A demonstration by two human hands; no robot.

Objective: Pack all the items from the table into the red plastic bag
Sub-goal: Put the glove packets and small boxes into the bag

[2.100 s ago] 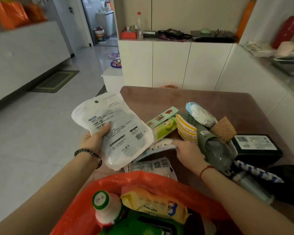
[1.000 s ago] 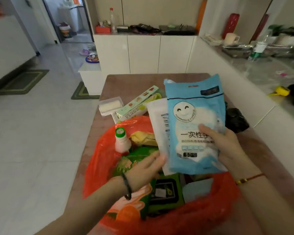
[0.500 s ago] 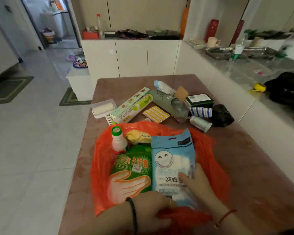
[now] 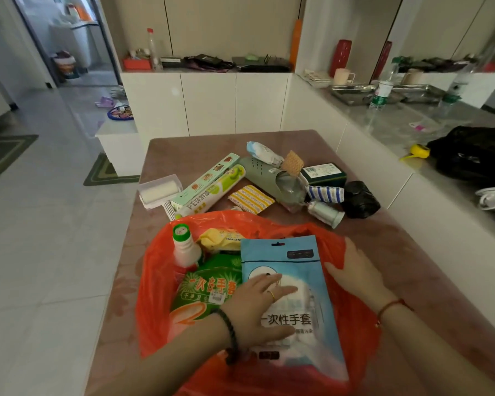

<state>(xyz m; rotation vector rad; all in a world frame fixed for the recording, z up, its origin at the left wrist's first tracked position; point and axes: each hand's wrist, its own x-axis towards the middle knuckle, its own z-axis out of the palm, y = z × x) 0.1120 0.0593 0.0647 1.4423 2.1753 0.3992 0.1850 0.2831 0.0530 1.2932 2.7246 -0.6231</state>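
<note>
Red plastic bag lies open on the surface, close in front of me. Blue glove packet lies on top inside it, label up. My left fingers rest straight and flat on the packet's middle, gripping nothing. My right fingers lie relaxed on the bag's right rim, just beside the packet. Green glove packet and white bottle are inside, left of the blue one.

Palm-down left hand, fingers straight and close together, right hand flat alongside, fingers slightly spread
</note>
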